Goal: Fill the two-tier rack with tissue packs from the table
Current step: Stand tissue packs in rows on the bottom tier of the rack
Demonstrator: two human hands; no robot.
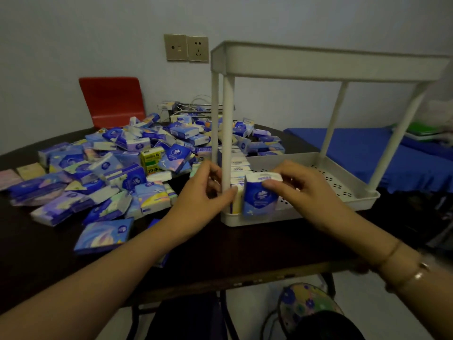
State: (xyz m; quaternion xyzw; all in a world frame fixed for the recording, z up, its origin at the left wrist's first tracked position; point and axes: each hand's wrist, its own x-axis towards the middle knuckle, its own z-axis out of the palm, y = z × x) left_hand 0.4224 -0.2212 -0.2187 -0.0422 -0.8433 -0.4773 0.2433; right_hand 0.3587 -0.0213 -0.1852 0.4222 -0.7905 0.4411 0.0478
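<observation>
Holding a blue tissue pack (260, 195) upright in the right hand (306, 190), thumb on its front face and fingers curled behind it, at the near left corner of the rack's lower tier (318, 165). Pack bottom sits at or just inside the near rim; can't tell if it rests on the tray floor. Left hand (208, 192) is at the rack's front-left post (226, 133), fingers curled around it, thumb tip touching the post just beside the held pack. Row of packs (239, 168) already standing on edge along the left side of the lower tier, directly behind the held one. Rest of that perforated tray is bare. Upper tier (331, 62) seen from below the rim, contents not visible. White two-tier rack stands on the dark table (36, 253), right of a big loose pile of tissue packs (122, 168), mostly blue and purple, one yellow-green pack (151, 159) in the middle. Red chair back (111, 101) behind the pile, wall sockets (186, 47) above it. Bracelet (392, 252) and watch (422, 268) on the right wrist. Blue-covered surface (355, 143) right of the table.
</observation>
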